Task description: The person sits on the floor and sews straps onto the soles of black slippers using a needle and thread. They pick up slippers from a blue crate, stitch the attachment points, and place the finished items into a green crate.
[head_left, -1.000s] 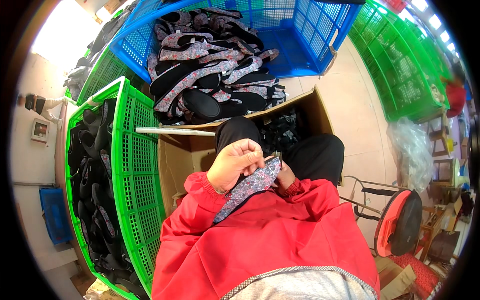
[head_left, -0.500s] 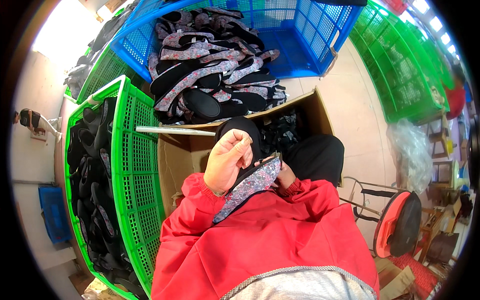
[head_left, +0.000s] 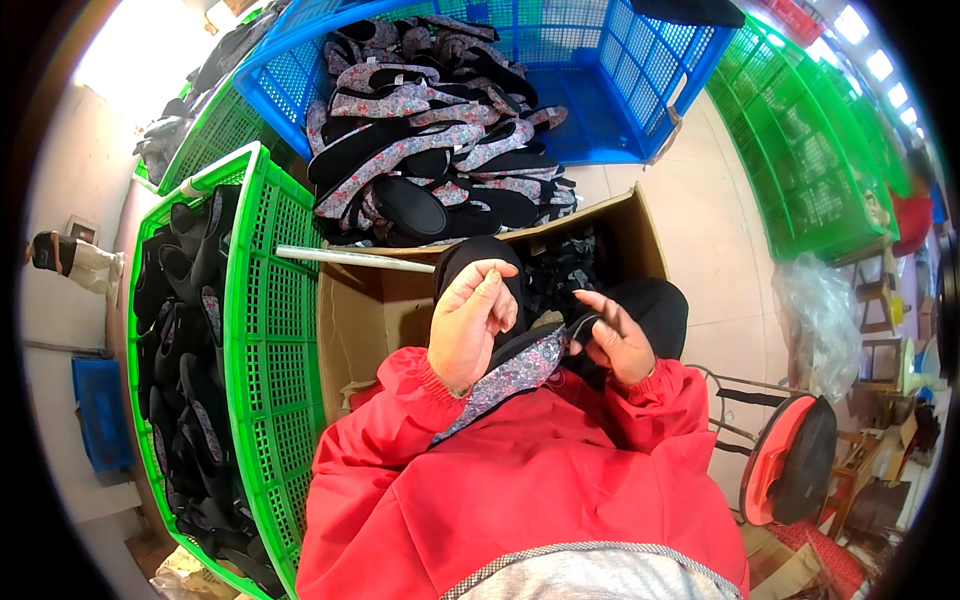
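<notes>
A slipper with a grey-pink floral fabric side [head_left: 510,378] and dark edging lies slanted across my lap, its upper end between my two hands. My left hand [head_left: 470,325] is raised just above it, thumb and forefinger pinched together. Whatever may be in that pinch is too small to make out. Beside the slipper's upper end is my right hand [head_left: 618,342], its fingers stretched out and apart. The thumb is close to the dark edging; whether it touches cannot be told. My left sleeve covers part of the slipper's lower end.
Ahead stands a cardboard box [head_left: 350,330] with black pieces inside. Behind it, similar slippers [head_left: 410,150] are heaped at a blue crate [head_left: 600,110]. A green crate [head_left: 275,380] of black footwear is at left. On the right are a round-seated stool [head_left: 785,460] and green crates [head_left: 800,140].
My right hand has come out from behind the slipper's upper end, moved right and spread its fingers. My left hand, still pinched, has shifted slightly right.
</notes>
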### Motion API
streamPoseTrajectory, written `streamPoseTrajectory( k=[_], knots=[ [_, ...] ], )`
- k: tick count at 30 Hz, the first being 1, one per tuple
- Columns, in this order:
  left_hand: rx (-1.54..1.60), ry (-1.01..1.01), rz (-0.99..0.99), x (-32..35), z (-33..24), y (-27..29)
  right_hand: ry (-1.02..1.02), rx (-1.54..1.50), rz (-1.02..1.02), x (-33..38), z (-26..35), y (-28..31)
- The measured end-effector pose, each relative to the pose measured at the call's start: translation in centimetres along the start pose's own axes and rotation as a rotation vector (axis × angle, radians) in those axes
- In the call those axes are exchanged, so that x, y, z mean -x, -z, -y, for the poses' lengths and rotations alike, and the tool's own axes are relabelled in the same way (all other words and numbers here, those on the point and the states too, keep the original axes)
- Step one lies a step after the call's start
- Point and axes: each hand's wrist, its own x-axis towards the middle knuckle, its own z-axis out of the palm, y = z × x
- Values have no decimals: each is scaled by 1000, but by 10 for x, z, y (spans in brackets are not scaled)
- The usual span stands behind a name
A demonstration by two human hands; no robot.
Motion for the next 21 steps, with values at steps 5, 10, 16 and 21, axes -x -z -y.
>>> streamPoseTrajectory(
  k=[5, 10, 16, 21],
  knots=[
    [-34, -13, 33, 1, 3, -2, -22, 364, 112, 1, 18, -6],
    [-107, -54, 73, 5, 3, -5, 15, 554, 115, -6, 9, -7],
    [-119, -77, 96, 8, 4, -4, -67, 922, 100, -12, 37, -27],
    [-166, -94, 114, 8, 7, -5, -110, 1092, 109, -18, 44, -36]
  ],
)
